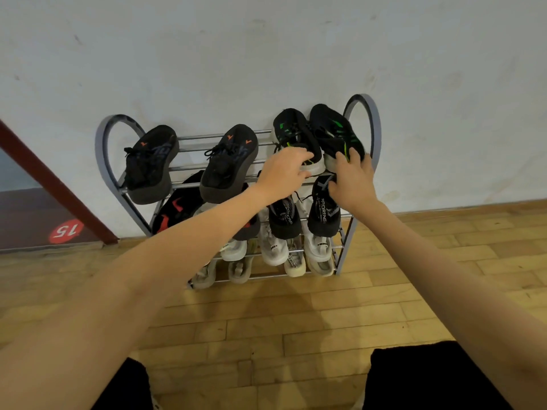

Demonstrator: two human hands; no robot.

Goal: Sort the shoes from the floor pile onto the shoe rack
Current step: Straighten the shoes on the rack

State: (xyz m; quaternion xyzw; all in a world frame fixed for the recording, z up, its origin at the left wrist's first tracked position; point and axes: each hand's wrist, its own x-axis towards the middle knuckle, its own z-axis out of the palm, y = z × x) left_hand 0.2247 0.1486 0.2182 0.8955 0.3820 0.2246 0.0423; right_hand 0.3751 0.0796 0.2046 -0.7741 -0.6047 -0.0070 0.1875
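A pale, scuffed wall [266, 54] fills the upper half of the frame, marked with faint smudges. Below it, a floor [266, 321] of light wooden planks spreads across the lower half. At the left edge a dark red frame bar [56, 184] slants down to the floor, bordering a dim panel bearing a red round sticker [65, 231] with a white number. The light is even and soft.

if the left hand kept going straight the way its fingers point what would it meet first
Probably the heel of the left black-and-green sneaker on the rack's top shelf; the left hand already rests against its white sole. Depth is hard to judge.
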